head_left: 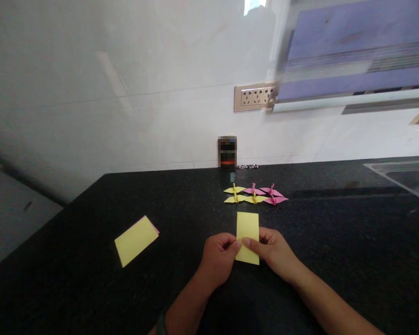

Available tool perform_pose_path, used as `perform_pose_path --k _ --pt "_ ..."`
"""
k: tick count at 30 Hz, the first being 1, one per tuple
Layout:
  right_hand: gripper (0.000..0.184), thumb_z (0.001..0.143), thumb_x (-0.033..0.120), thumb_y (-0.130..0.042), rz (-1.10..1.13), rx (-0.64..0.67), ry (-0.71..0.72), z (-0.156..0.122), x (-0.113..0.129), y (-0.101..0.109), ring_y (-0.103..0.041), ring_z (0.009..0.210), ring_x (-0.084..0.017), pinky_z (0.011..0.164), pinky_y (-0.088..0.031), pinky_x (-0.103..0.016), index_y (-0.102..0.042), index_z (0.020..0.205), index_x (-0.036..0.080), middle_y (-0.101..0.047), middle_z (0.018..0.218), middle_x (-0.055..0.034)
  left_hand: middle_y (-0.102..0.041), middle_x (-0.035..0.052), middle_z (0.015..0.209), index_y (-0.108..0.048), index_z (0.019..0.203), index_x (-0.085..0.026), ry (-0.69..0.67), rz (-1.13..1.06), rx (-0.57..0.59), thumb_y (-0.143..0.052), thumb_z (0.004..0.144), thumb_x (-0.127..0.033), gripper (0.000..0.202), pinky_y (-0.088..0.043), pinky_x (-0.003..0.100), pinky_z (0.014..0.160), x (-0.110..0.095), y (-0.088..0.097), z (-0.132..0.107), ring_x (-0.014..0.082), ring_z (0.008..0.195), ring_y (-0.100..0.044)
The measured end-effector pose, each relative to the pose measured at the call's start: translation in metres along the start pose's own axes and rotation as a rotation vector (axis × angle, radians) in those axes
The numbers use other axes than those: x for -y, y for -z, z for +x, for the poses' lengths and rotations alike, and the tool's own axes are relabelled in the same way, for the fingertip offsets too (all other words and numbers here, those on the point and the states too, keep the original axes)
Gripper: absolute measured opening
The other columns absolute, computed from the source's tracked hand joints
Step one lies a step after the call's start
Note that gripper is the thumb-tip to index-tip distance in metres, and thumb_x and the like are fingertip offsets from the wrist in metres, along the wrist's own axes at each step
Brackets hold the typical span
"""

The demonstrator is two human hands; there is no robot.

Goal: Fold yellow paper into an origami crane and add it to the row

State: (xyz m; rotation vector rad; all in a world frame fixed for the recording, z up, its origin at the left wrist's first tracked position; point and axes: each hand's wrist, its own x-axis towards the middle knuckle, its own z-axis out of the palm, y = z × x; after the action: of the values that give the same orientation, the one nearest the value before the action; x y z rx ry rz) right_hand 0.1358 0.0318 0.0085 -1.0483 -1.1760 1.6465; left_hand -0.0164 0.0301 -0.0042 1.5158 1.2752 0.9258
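Note:
A folded yellow paper sheet (pixel 247 229) lies lengthwise on the black counter (pixel 181 200) right in front of me. My left hand (pixel 218 258) pinches its left edge with thumb and fingers closed. From the right, my right hand (pixel 270 251) grips the same sheet, thumb pressed on top near the middle. Just beyond the sheet sit several small folded paper cranes (pixel 254 194), yellow and pink, in two short rows.
A stack of yellow paper with a pink sheet beneath (pixel 136 239) lies to the left. A small dark box (pixel 227 152) stands against the white wall, with beads beside it. A wall socket strip (pixel 254 97) is above. A sink edge (pixel 401 174) is far right.

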Motion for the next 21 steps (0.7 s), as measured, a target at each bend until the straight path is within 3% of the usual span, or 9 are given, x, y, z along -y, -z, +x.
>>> perform_pose_path --k 5,11,13,17,21 --pt "0.029 0.067 0.032 -0.062 -0.213 -0.151 0.066 0.001 0.000 0.009 -0.032 0.039 -0.005 0.039 -0.023 -0.019 -0.046 0.049 0.015 -0.042 0.041 0.0070 -0.053 -0.0001 0.057 -0.057 0.061 -0.013 0.005 -0.013 -0.029 -0.049 0.073 -0.036 0.027 -0.035 0.020 0.050 -0.002 0.003 0.002 0.0107 0.054 -0.046" --pt "0.033 0.071 0.034 -0.058 -0.261 -0.160 0.110 -0.001 0.000 0.010 -0.032 0.041 -0.005 0.040 -0.023 -0.019 -0.046 0.048 0.014 -0.040 0.043 0.0064 -0.053 -0.0004 0.056 -0.057 0.061 -0.013 0.007 -0.028 -0.022 -0.050 0.073 -0.036 0.027 -0.035 0.020 0.050 -0.003 0.005 0.001 0.0105 0.054 -0.046" --pt "0.031 0.072 0.035 -0.056 -0.201 -0.126 0.103 -0.002 0.003 0.008 -0.034 0.041 -0.005 0.041 -0.025 -0.018 -0.049 0.051 0.014 -0.044 0.044 0.0058 -0.053 -0.0001 0.057 -0.057 0.062 -0.012 0.020 -0.063 0.002 -0.050 0.073 -0.036 0.027 -0.035 0.020 0.050 -0.003 0.005 0.001 0.0104 0.054 -0.046" --pt "0.020 0.067 0.035 -0.062 0.026 0.020 0.032 -0.004 0.004 0.002 -0.049 0.052 -0.009 0.048 -0.037 -0.020 -0.057 0.075 0.016 -0.058 0.062 0.0023 -0.050 -0.0013 0.054 -0.056 0.060 -0.012 0.050 -0.150 0.068 -0.052 0.071 -0.034 0.026 -0.033 0.019 0.047 -0.005 0.001 -0.001 0.0087 0.050 -0.042" --pt "0.023 0.064 0.035 -0.064 0.130 -0.011 -0.011 -0.004 0.000 -0.001 -0.054 0.057 -0.013 0.054 -0.041 -0.025 -0.059 0.074 0.015 -0.061 0.065 -0.0008 -0.049 -0.0020 0.052 -0.056 0.059 -0.012 0.045 -0.142 0.095 -0.053 0.070 -0.033 0.024 -0.032 0.019 0.047 -0.007 -0.002 -0.003 0.0085 0.049 -0.041"
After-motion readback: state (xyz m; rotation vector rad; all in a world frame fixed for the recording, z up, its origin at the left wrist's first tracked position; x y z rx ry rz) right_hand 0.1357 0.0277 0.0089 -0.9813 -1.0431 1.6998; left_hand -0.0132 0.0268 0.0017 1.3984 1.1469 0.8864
